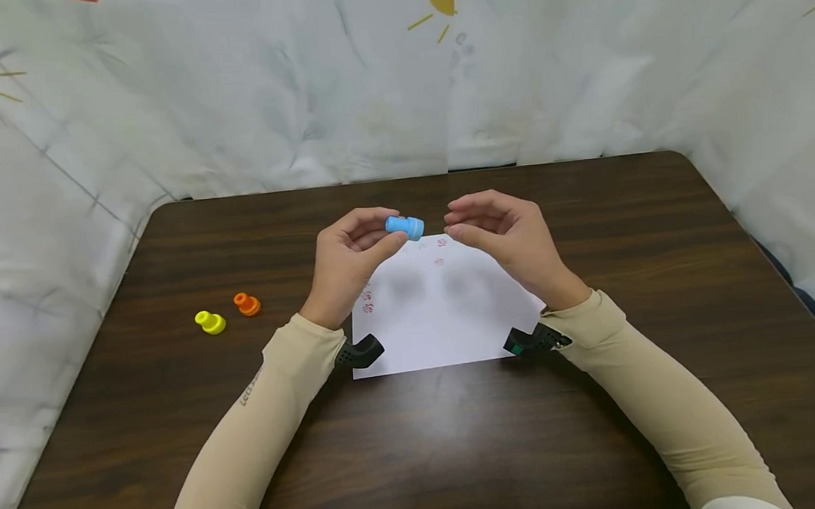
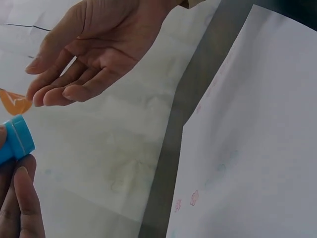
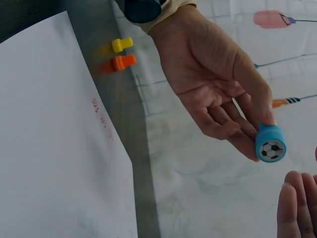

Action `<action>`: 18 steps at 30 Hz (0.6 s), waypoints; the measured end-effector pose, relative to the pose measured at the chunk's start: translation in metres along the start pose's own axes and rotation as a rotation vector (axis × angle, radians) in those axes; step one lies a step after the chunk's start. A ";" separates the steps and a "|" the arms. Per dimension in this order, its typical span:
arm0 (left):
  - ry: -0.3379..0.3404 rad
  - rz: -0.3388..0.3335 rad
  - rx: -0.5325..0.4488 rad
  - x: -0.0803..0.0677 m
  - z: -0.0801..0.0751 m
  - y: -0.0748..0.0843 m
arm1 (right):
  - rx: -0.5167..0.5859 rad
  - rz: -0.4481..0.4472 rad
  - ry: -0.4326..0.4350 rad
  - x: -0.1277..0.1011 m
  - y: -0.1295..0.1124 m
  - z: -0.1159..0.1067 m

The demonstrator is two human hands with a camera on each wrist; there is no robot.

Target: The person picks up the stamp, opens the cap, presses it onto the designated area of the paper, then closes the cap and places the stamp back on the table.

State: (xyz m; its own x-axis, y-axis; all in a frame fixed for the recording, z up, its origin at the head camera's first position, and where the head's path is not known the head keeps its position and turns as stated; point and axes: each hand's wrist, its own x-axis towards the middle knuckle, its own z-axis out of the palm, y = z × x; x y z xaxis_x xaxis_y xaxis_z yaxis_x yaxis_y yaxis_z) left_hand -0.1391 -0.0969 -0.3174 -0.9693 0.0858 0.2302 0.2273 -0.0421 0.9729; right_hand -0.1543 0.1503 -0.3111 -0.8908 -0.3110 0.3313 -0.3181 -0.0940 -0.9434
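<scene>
Between thumb and fingers, my left hand point(image 1: 348, 257) pinches a blue toy stamp point(image 1: 404, 228) above the far edge of a white sheet of paper point(image 1: 445, 314). The stamp lies on its side in the air, its wide end toward the right hand. On that end the right wrist view shows a soccer-ball picture point(image 3: 272, 149). My right hand point(image 1: 506, 238) hovers just right of the stamp, fingers loosely bent and apart from it, holding nothing. Small red prints point(image 1: 368, 301) mark the paper's left side, with more red prints point(image 1: 440, 251) near its far edge.
On the brown table point(image 1: 658, 287), left of the paper, stand a yellow stamp point(image 1: 210, 322) and an orange stamp point(image 1: 247, 304). A whitish curtain point(image 1: 268, 100) with printed pictures hangs behind the table and along its sides. Dark wrist cameras sit on both wrists.
</scene>
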 end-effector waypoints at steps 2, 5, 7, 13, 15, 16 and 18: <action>-0.007 -0.002 0.001 0.000 0.004 -0.002 | -0.010 0.007 -0.007 -0.001 0.002 0.002; -0.020 -0.007 0.001 -0.001 0.008 -0.004 | -0.016 0.013 -0.018 -0.002 0.004 0.004; -0.032 -0.016 -0.001 -0.002 0.010 -0.005 | -0.021 0.014 -0.021 -0.003 0.005 0.005; -0.044 -0.047 -0.029 -0.005 0.014 -0.007 | -0.019 0.018 -0.037 -0.004 0.007 0.006; -0.044 -0.048 -0.035 -0.005 0.015 -0.009 | -0.013 0.015 -0.037 -0.004 0.008 0.006; -0.045 -0.048 -0.038 -0.005 0.016 -0.009 | -0.012 0.013 -0.035 -0.004 0.008 0.006; -0.044 -0.048 -0.039 -0.005 0.016 -0.010 | -0.013 0.013 -0.032 -0.004 0.010 0.006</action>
State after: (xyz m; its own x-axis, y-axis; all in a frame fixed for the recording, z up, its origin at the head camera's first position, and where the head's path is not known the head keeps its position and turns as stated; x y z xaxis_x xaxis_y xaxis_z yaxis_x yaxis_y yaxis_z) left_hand -0.1348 -0.0805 -0.3281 -0.9739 0.1324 0.1845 0.1757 -0.0755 0.9816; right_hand -0.1520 0.1449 -0.3216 -0.8840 -0.3427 0.3179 -0.3108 -0.0772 -0.9473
